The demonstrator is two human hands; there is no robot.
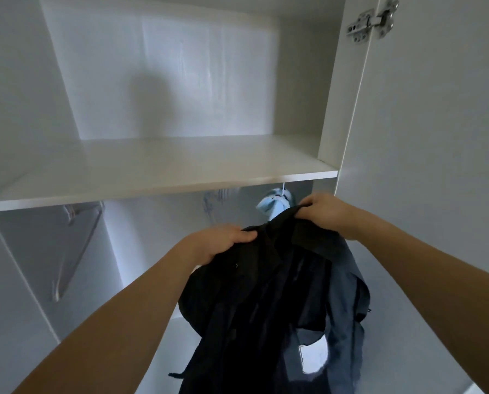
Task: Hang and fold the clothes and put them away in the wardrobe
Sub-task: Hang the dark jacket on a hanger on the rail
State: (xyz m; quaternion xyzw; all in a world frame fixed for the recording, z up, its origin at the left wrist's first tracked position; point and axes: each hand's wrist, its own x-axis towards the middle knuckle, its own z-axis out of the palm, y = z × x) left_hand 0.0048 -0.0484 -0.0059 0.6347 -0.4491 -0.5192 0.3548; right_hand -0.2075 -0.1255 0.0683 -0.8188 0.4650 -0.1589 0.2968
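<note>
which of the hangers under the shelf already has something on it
The hanger at the right, just under the shelf: a light blue garment hangs on it, behind the dark shirt both hands hold. The bare hanger at the left carries nothing.

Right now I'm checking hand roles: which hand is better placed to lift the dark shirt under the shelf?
Right hand: it pinches the dark shirt highest, just below the shelf; left hand grips lower.

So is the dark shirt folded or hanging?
Hanging, not folded: the dark shirt drapes loosely downward, gripped at its top by the left hand and right hand.
</note>
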